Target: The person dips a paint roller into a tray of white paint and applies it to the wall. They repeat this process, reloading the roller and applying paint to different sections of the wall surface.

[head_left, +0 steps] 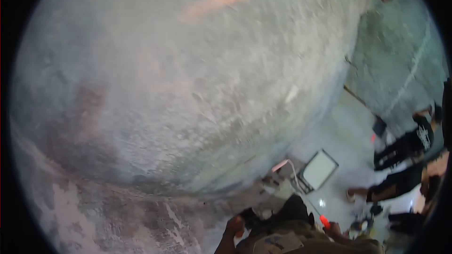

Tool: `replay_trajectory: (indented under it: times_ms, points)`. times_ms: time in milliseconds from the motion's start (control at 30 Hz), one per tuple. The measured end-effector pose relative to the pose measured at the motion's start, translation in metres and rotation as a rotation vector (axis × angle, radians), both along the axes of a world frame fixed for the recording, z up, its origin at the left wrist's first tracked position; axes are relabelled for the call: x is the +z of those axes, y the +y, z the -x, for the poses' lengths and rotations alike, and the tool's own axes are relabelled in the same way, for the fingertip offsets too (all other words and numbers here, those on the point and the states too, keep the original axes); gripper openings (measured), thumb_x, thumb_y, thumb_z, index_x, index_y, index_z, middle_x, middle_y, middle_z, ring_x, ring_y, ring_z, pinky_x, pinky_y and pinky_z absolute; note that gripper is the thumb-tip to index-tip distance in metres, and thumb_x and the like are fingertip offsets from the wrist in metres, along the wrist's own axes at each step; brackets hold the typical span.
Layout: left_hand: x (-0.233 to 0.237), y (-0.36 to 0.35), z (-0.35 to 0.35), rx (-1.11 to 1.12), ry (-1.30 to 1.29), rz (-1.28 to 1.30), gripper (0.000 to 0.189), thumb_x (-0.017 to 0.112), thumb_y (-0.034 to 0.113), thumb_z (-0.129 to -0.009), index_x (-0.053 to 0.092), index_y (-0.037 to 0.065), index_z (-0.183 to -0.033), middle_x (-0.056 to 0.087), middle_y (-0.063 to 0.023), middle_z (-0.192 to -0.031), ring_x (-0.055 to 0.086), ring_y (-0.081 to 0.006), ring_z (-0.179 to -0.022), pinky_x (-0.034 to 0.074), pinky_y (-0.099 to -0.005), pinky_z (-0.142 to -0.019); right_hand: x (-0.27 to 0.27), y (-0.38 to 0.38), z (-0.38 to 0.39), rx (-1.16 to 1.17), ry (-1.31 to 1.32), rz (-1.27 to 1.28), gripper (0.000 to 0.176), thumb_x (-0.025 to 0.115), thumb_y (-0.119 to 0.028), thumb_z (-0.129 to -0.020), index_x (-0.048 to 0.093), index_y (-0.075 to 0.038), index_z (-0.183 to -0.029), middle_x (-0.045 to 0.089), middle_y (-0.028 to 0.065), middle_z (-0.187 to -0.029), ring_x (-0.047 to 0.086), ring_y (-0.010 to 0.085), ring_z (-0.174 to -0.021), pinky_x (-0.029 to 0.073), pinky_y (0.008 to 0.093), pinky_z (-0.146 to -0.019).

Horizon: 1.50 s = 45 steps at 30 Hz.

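Observation:
My right hand (pixel 334 230) is at the lower edge, closed around the orange-red handle of a thin-shafted tool (pixel 324 221) that resembles a screwdriver. Its shaft points up and left; the tip is hard to make out. My left hand (pixel 233 227) is low, left of my body, with fingers curled. Beside it lies a dark shape (pixel 250 217); whether the hand holds anything does not show. A huge rounded grey surface (pixel 202 84), mottled and scuffed, fills most of the view ahead of me. Neither hand touches it.
A pale panel with a dark frame (pixel 320 170) stands near a pink object (pixel 279 165) with a white cord. At right are several people, one in a dark printed shirt (pixel 423 136). A thin pole (pixel 355 95) ends by a dark block (pixel 379 125). Clutter (pixel 360 226) lies lower right.

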<state>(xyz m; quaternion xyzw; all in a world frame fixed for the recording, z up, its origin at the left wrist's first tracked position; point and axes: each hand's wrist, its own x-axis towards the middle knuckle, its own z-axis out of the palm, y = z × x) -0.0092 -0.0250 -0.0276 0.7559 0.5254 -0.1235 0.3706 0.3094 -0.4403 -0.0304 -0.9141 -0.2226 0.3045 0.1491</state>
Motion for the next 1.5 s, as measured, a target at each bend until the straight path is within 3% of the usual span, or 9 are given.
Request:
replay_trajectory:
  times_ms: [100, 233, 300, 367, 533, 767, 833, 1267, 1500]
  points:
    - [-0.012, 0.009, -0.081, -0.136, -0.127, 0.050, 0.048, 0.059, 0.044, -0.075, 0.056, 0.004, -0.102, 0.060, -0.0223, -0.098, 0.056, -0.0401, -0.094, 0.045, -0.0445, -0.078, -0.067, -0.024, 0.020, -0.097, 0.061, 0.114, 0.031, 0.061, -0.032, -0.070, 0.061, -0.002, -0.066, 0.061, 0.0202, -0.069, 0.060, 0.0386, -0.070, 0.047, 0.0461, -0.063]
    - [0.020, 0.013, -0.159, 0.022, -0.401, 0.330, 0.026, 0.058, 0.025, -0.075, 0.056, 0.003, -0.089, 0.061, -0.0130, -0.079, 0.060, -0.0250, -0.074, 0.047, -0.0378, -0.067, -0.118, -0.005, 0.028, -0.133, 0.189, 0.214, 0.036, 0.062, -0.036, -0.070, 0.063, -0.001, -0.069, 0.063, 0.0210, -0.078, 0.062, 0.0339, -0.075, 0.047, 0.0445, -0.063]
    - [0.036, -0.004, -0.176, -0.035, -0.384, 0.358, 0.025, 0.058, 0.023, -0.075, 0.056, 0.003, -0.088, 0.061, -0.0120, -0.078, 0.059, -0.0226, -0.073, 0.047, -0.0369, -0.066, -0.053, 0.014, 0.004, -0.508, 0.237, 0.179, 0.043, 0.066, -0.039, -0.069, 0.063, 0.004, -0.077, 0.063, 0.0239, -0.081, 0.062, 0.0349, -0.082, 0.048, 0.0421, -0.071]
    - [0.031, -0.018, -0.168, -0.035, -0.395, 0.349, 0.023, 0.058, 0.022, -0.075, 0.056, 0.003, -0.088, 0.061, -0.0110, -0.078, 0.059, -0.0202, -0.071, 0.047, -0.0359, -0.064, -0.030, 0.012, -0.018, -0.691, 0.390, 0.183, 0.041, 0.069, -0.037, -0.068, 0.062, 0.003, -0.070, 0.064, 0.0163, -0.067, 0.064, 0.0266, -0.063, 0.050, 0.0375, -0.061]
    - [-0.015, -0.024, -0.069, -0.144, 0.108, 0.277, 0.034, 0.055, 0.032, -0.073, 0.056, 0.003, -0.090, 0.060, -0.0208, -0.089, 0.057, -0.0377, -0.085, 0.044, -0.0460, -0.072, -0.061, 0.052, -0.060, -0.801, 0.509, 0.097, 0.039, 0.069, -0.035, -0.071, 0.061, 0.003, -0.069, 0.062, 0.0123, -0.062, 0.062, 0.0226, -0.057, 0.049, 0.0358, -0.056]
    - [-0.026, -0.041, 0.008, 0.026, 0.186, 0.461, 0.026, 0.055, 0.023, -0.076, 0.056, 0.000, -0.087, 0.061, -0.0122, -0.083, 0.059, -0.0222, -0.076, 0.048, -0.0370, -0.065, -0.212, 0.113, -0.082, -0.968, 0.524, -0.039, 0.033, 0.064, -0.028, -0.075, 0.061, 0.004, -0.077, 0.061, 0.0115, -0.062, 0.060, 0.0204, -0.054, 0.047, 0.0358, -0.051]
    - [-0.007, -0.048, 0.012, 0.097, 0.160, 0.362, 0.021, 0.055, 0.019, -0.077, 0.056, 0.000, -0.087, 0.060, -0.0110, -0.081, 0.058, -0.0209, -0.072, 0.047, -0.0344, -0.066, -0.156, 0.148, -0.102, -0.883, 0.471, 0.034, 0.031, 0.062, -0.027, -0.075, 0.061, 0.004, -0.076, 0.062, 0.0131, -0.065, 0.062, 0.0216, -0.058, 0.049, 0.0346, -0.054]
    - [0.000, -0.067, 0.026, 0.290, 0.203, 0.463, 0.015, 0.053, 0.013, -0.078, 0.054, 0.001, -0.086, 0.059, -0.0084, -0.077, 0.057, -0.0167, -0.071, 0.048, -0.0304, -0.066, -0.307, 0.203, -0.109, -1.080, 0.389, 0.086, 0.032, 0.057, -0.029, -0.079, 0.060, 0.004, -0.078, 0.063, 0.0130, -0.067, 0.064, 0.0238, -0.062, 0.050, 0.0355, -0.060]
    - [0.006, -0.067, 0.005, 0.294, 0.228, 0.460, 0.017, 0.054, 0.014, -0.077, 0.055, 0.000, -0.086, 0.058, -0.0073, -0.077, 0.055, -0.0147, -0.069, 0.046, -0.0296, -0.065, -0.340, 0.202, -0.134, -1.045, 0.351, 0.047, 0.037, 0.057, -0.027, -0.080, 0.053, -0.002, -0.107, 0.064, 0.0166, -0.079, 0.064, 0.0270, -0.066, 0.050, 0.0375, -0.062]
